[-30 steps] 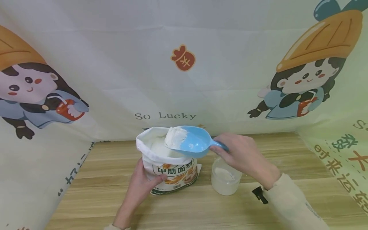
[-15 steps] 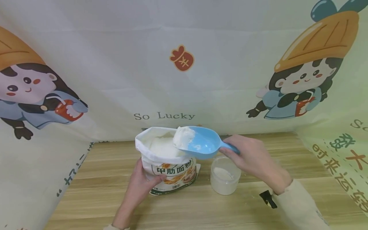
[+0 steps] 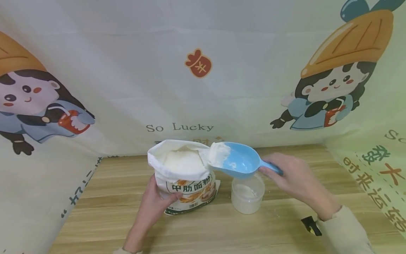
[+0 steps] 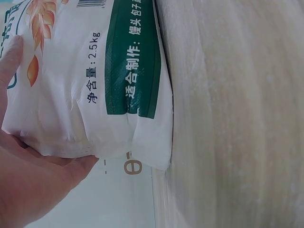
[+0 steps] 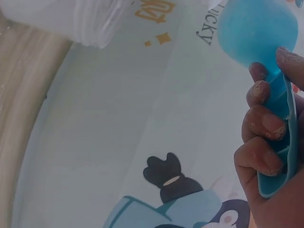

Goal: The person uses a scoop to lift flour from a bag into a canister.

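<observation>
My right hand (image 3: 293,176) grips the handle of a blue scoop (image 3: 242,160), its fingers curled round it in the right wrist view. White flour (image 3: 219,154) is heaped at the scoop's front end, which hangs at the right edge of the flour bag's open mouth. On the table stands that white flour bag (image 3: 190,192), with more flour visible inside. My left hand (image 3: 155,203) holds the bag round its lower left side, thumb on the printed front (image 4: 90,71). Below the scoop is a clear round jar (image 3: 247,199) without a lid, with some white powder inside.
A wooden-look table (image 3: 203,233) lies under everything. Printed cloth (image 3: 158,88) hangs behind it and along both sides. A small black item (image 3: 311,225) shows beside the right sleeve (image 3: 344,231).
My right hand has moved the flour-laden scoop rightward, from over the bag's mouth to its right edge and partly above the jar. The left hand and bag have stayed about still.
</observation>
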A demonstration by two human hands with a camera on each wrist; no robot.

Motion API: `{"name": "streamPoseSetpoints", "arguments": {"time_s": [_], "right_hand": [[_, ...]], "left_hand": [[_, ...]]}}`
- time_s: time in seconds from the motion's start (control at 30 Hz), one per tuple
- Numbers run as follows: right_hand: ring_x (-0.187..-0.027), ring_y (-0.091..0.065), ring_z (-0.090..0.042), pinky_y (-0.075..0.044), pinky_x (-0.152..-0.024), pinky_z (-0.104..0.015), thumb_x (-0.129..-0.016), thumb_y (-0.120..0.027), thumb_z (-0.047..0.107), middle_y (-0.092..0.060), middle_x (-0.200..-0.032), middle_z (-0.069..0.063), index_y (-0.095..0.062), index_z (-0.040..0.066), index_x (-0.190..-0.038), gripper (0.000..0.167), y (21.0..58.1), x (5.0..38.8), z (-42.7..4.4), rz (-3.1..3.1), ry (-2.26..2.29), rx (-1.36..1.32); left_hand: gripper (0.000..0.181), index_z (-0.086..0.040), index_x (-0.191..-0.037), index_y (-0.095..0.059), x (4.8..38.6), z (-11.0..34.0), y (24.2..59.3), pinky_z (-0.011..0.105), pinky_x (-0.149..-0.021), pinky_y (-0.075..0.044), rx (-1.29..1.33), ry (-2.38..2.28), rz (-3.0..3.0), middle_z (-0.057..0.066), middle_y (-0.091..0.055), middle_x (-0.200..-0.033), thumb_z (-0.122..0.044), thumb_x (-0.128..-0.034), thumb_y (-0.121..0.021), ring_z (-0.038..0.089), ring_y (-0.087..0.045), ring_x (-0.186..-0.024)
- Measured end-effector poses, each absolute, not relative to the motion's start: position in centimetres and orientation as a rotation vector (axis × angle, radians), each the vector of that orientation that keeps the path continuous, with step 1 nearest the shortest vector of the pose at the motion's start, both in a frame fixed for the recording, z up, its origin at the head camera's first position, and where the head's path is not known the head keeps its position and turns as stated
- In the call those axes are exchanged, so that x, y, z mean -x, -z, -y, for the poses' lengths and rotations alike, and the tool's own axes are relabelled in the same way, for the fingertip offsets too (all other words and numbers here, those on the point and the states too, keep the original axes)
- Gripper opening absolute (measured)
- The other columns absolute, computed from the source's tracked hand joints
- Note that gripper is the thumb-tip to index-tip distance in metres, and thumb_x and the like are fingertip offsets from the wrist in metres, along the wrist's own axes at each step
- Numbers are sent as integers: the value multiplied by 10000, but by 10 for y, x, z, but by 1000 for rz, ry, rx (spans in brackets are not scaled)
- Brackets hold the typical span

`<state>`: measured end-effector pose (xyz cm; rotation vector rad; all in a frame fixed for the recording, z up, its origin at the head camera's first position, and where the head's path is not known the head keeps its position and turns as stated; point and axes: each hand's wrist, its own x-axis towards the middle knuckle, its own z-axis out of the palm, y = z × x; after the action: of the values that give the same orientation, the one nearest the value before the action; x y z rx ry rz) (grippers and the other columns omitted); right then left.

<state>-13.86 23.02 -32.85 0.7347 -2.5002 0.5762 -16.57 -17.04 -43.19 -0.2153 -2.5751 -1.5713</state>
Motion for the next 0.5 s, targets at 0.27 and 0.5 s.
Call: {"name": "streamPoseSetpoints", "arguments": {"time_s": [0.27,0.5], "right_hand": [[-751,-601,-37,-553,-638,-339,-865,-826,152,-710,-896,125,-761,172,-1031,180,340,133,-251,2488,-547,-703],[-782,-672,-110,-581,-662,-395,-862,-829,161,-745,-932,67,-765,144,-1049,199,346,125,-267,2531,-513,-646]], "left_hand": [[975,-116,-1544,-355,166,171,431,644,-1124,-377,209,1566,2581,124,-531,-1436,-210,-763,-931,370,-505,-1334],[972,-121,-1533,-368,166,171,431,646,-1128,-369,214,1557,2577,122,-538,-1434,-213,-751,-939,366,-503,-1338]]}}
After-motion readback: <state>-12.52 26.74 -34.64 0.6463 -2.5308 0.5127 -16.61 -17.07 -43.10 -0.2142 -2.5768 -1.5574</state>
